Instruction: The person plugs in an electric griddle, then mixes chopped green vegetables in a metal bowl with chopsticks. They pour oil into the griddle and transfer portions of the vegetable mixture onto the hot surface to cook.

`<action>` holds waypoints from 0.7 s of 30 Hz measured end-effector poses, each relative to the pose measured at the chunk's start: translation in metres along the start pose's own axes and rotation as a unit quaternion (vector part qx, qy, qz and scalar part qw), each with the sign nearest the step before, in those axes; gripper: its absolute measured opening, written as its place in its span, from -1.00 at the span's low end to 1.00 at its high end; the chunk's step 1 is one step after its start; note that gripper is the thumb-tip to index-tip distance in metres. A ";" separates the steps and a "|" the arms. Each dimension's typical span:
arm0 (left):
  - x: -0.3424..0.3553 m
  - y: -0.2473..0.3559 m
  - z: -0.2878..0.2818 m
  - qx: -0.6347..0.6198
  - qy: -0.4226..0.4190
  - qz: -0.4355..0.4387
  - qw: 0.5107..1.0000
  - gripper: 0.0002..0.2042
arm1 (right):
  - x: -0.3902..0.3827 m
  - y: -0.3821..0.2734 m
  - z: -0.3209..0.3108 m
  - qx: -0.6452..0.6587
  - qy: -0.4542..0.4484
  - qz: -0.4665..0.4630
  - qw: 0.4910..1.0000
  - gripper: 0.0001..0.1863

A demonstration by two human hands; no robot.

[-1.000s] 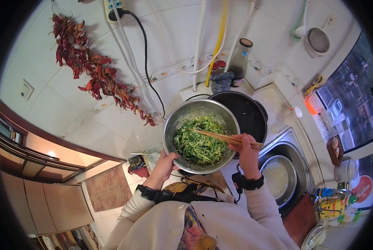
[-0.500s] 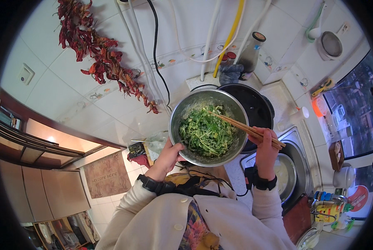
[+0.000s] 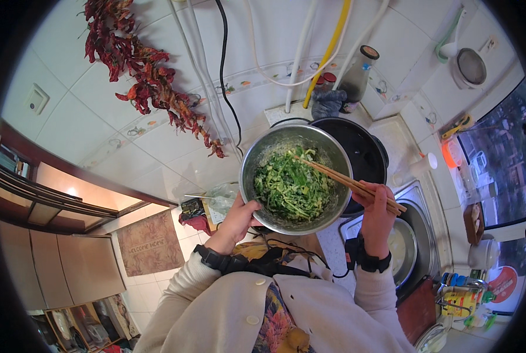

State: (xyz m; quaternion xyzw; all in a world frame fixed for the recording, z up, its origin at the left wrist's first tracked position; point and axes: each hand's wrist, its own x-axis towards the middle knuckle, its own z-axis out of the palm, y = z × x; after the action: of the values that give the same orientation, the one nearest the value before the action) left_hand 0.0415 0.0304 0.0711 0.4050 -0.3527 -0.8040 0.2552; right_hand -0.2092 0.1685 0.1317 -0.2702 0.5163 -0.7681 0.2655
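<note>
A steel mixing bowl [image 3: 251, 194] is held up in front of me, tilted a little toward me. Chopped green leaves [image 3: 292, 185] coated with a pale, floury layer lie inside it. My left hand [image 3: 236, 220] grips the bowl's near left rim, thumb over the edge. In my right hand [image 3: 378, 215] is a bunch of wooden chopsticks [image 3: 339, 176], held near the thick ends. Their tips reach into the greens near the far side of the bowl. Behind the bowl a wide dark pot [image 3: 366, 153] is partly hidden by it.
At right is a steel sink [image 3: 428, 235] with a metal basin [image 3: 409, 253] in it. A glass bottle [image 3: 357, 79] and red-lidded jars [image 3: 328, 77] stand by the wall. Dried red chillies [image 3: 151, 82] hang at left. Below them, a plastic bag [image 3: 222, 197] lies beside my left hand.
The whole view has shifted very slightly. Both hands keep their holds, and the bowl and chopsticks stay in nearly the same place.
</note>
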 end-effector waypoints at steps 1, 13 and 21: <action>0.000 0.000 0.000 -0.001 0.004 -0.005 1.000 -0.48 | 0.000 0.000 0.000 0.000 -0.002 -0.003 1.000 -0.72; 0.000 0.000 -0.001 -0.005 0.029 -0.015 0.999 -0.64 | -0.030 0.019 0.008 -0.078 -0.093 -0.007 0.993 -0.77; 0.008 -0.003 -0.014 -0.032 0.000 -0.085 0.996 -0.57 | -0.034 0.028 0.002 -0.096 -0.090 -0.015 0.991 -0.75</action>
State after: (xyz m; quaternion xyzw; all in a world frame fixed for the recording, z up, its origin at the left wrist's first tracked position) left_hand 0.0490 0.0216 0.0593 0.4249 -0.2911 -0.8338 0.1988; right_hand -0.1797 0.1816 0.1015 -0.3701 0.5573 -0.6917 0.2720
